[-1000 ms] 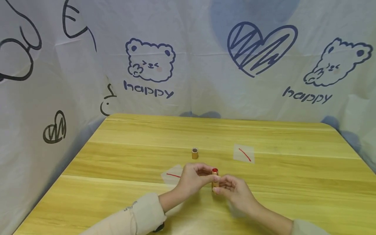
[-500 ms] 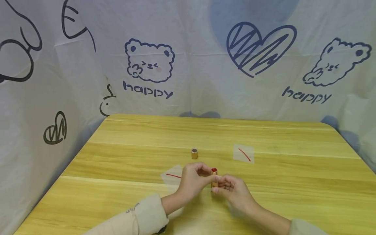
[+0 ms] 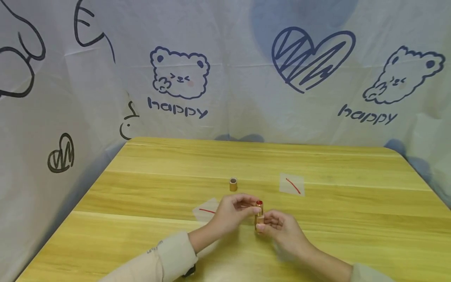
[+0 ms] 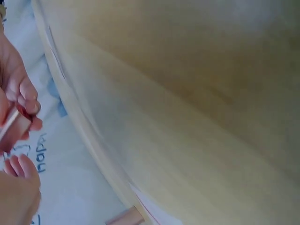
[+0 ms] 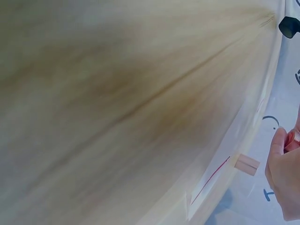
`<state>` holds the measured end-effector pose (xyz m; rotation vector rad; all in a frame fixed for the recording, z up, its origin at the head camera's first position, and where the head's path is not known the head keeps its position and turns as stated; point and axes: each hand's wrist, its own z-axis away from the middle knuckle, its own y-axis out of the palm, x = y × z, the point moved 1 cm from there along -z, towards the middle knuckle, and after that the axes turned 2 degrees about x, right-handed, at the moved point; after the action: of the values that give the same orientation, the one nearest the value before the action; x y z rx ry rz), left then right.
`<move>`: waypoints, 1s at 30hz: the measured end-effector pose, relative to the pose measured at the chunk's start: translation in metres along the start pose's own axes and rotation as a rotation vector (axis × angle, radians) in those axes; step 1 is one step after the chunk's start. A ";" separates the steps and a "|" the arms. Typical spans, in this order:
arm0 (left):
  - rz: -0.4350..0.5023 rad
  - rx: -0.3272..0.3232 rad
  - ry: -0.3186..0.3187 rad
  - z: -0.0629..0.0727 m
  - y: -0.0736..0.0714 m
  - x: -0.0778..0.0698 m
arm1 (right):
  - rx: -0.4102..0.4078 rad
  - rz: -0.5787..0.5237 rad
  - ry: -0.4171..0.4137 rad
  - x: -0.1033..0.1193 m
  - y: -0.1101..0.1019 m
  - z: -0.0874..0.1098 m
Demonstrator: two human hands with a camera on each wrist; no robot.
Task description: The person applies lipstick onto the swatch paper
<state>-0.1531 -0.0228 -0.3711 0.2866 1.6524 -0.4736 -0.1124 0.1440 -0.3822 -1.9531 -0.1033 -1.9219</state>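
Note:
A gold lipstick (image 3: 259, 220) with a red tip at its top stands upright between my two hands in the head view. My left hand (image 3: 229, 213) pinches its upper, shiny part with the thumb in front. Lower down, my right hand (image 3: 289, 233) holds the base, thumb in front and fingers curled on the right. In the left wrist view the lipstick (image 4: 15, 126) shows at the left edge, partly covered by fingers. The right wrist view catches my right hand (image 5: 287, 173) and a bit of the lipstick (image 5: 293, 138) at the right edge.
Behind my hands a short gold cap (image 3: 233, 184) stands on the wooden table (image 3: 158, 188), open end up. One clear sheet with a red line (image 3: 292, 184) lies to the back right, another sheet (image 3: 205, 211) beside my left hand. A printed curtain (image 3: 229, 98) hangs behind the table.
My left thumb has shifted slightly left and up on the lipstick, and more of its middle shows. The lipstick sits slightly further right than half a second ago. The cap has not moved.

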 end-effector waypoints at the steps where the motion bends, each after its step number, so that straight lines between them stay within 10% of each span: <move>1: 0.008 0.017 0.004 -0.001 -0.001 0.001 | 0.003 0.000 0.000 0.000 0.000 0.000; 16: -0.037 0.172 -0.008 -0.006 -0.007 0.002 | 0.070 -0.002 -0.049 -0.002 -0.001 0.001; 30: -0.015 0.111 0.020 -0.004 -0.005 0.001 | 0.036 0.018 -0.039 -0.002 0.000 -0.001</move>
<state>-0.1585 -0.0252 -0.3713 0.3622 1.6515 -0.5769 -0.1136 0.1440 -0.3846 -1.9614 -0.1298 -1.8584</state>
